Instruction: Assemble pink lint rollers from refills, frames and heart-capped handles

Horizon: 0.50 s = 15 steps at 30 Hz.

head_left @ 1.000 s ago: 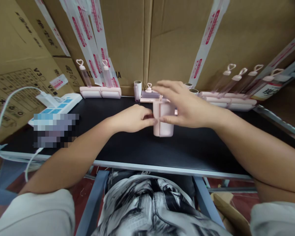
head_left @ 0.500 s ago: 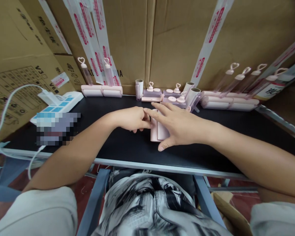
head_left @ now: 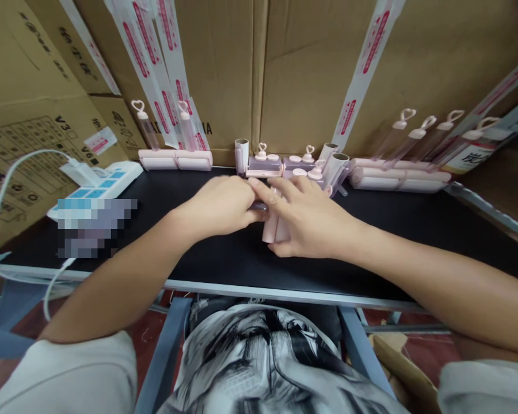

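Note:
My right hand [head_left: 306,215] is closed over a pale pink roller-shaped piece [head_left: 268,231] on the black tabletop, its thumb along the near end. Much of the piece is hidden under that palm. Close by on the left, my left hand [head_left: 224,204] is closed in a pinch on a small translucent purplish part [head_left: 259,206], mostly hidden by the fingers. The two hands meet at the fingertips. Just behind them stand translucent purple blocks with pink buttons and heart-shaped tops [head_left: 264,164].
Pink cylinders with heart-topped clear tubes stand at the back left [head_left: 175,160] and back right [head_left: 399,178]. White open tubes [head_left: 242,154] flank the purple blocks. A white power strip [head_left: 95,190] with a cable lies left, near a blurred-out item. Cardboard [head_left: 311,69] walls the back.
My right hand has gone from spread fingers to a grip on the pink piece, which has turned slightly. The left hand has shifted slightly, and a purplish part now shows in its fingers.

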{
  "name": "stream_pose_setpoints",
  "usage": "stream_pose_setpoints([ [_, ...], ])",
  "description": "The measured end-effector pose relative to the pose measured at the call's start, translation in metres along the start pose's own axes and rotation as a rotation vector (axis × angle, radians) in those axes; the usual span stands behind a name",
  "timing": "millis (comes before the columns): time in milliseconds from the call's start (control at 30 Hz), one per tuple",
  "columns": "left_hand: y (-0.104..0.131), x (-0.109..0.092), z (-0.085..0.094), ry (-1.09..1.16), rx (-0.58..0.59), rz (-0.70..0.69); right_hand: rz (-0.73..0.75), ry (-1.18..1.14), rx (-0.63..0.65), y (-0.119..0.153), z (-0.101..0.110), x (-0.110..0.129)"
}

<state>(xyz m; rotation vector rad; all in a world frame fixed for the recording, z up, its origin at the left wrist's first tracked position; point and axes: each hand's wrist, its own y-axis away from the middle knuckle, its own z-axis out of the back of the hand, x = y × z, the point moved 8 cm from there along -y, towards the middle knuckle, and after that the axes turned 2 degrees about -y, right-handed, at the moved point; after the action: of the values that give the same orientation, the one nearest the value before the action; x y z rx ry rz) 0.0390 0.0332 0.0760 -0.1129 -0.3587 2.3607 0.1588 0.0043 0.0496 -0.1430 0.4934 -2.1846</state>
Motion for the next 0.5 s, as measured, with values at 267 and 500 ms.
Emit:
stream_pose_setpoints([
  [267, 0.067, -0.046, 0.089, 0.204, -1.054, -0.458, -0.240, 0.119, -0.509, 0.096, 0.087, -0.092],
  [500, 0.036, -0.028, 0.060, 0.160, -0.856, -0.293, -1.149, 0.233, -0.723, 0.232, 0.076, -0.285],
])
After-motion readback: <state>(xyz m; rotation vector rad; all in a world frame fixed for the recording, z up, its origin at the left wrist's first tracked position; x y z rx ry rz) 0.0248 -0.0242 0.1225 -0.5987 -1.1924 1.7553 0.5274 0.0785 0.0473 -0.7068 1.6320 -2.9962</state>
